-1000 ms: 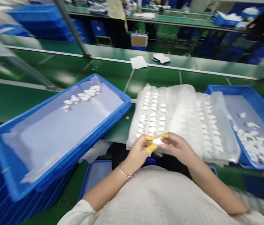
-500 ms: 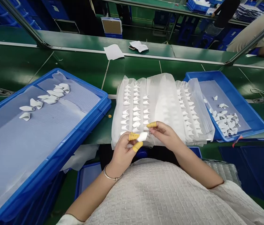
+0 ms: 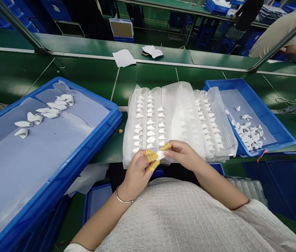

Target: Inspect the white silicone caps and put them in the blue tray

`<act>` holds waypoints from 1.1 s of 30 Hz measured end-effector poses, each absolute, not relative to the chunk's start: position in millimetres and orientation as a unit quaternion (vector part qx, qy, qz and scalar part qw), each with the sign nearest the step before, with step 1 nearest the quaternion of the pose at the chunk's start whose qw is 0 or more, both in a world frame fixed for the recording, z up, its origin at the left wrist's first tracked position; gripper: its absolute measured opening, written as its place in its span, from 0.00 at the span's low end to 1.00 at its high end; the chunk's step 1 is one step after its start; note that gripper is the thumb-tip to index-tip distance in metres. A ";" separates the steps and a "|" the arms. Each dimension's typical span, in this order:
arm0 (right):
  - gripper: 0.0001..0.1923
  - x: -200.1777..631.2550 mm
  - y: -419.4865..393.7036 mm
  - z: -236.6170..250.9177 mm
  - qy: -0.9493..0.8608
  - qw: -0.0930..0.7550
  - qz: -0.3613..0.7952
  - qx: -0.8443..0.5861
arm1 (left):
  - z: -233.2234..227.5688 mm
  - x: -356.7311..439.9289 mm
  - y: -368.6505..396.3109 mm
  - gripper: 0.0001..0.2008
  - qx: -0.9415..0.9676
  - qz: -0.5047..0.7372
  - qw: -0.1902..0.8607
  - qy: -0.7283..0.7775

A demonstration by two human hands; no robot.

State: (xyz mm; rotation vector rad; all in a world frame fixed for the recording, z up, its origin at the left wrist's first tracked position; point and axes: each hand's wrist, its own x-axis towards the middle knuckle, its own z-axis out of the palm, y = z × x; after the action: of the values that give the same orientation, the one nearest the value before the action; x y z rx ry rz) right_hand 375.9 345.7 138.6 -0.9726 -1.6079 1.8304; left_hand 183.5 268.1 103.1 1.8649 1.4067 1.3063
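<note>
A small white curved piece (image 3: 160,155) is pinched between my two hands, above the near edge of a lined tray. My left hand (image 3: 139,170), with yellow finger cots on its fingertips, grips the piece's left end. On the other end are the thumb and a yellow-capped finger of my right hand (image 3: 182,153). Just beyond, rows of similar white pieces (image 3: 151,122) stand in the pleats of a translucent white sheet (image 3: 190,115). Part of the held piece is hidden by my fingers.
To the left is a blue tray (image 3: 95,140) with several white pieces (image 3: 54,106) on its sheet. A second blue tray (image 3: 281,134) at right holds a pile of smaller white pieces (image 3: 251,135). Paper (image 3: 124,58) lies on the far ledge. Another person (image 3: 279,33) leans there at upper right.
My right hand has moved left and closed onto the white piece, which only my left hand held before. The whole view has shifted slightly.
</note>
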 end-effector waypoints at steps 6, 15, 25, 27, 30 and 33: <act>0.11 375.3 383.2 155.4 -0.648 0.221 0.628 -0.370 | 105.4 184.5 269.5 0.09 0.511 0.500 0.396 0.577; 0.11 346.9 530.1 144.1 -0.758 0.202 0.252 -0.567 | 108.5 179.3 266.2 0.15 0.344 0.555 0.523 0.548; 0.05 330.2 547.8 125.9 -0.769 0.117 0.219 -0.589 | 109.1 170.4 263.8 0.18 0.304 0.583 0.550 0.514; 0.06 331.9 538.8 137.7 -0.773 0.134 0.220 -0.580 | 111.8 170.3 266.0 0.20 0.280 0.590 0.564 0.506; 0.10 332.6 498.2 159.4 -0.794 0.177 0.225 -0.536 | 116.9 170.9 269.7 0.25 0.260 0.594 0.579 0.495; 0.07 332.9 432.2 175.4 -0.856 0.195 0.299 -0.373 | 118.8 172.7 273.3 0.30 0.281 0.581 0.593 0.482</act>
State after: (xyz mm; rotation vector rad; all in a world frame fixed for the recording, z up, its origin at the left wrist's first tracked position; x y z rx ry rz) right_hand 332.9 432.2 175.4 -1.0462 -2.4004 0.8379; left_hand 172.7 273.3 118.8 0.6543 1.1202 1.3499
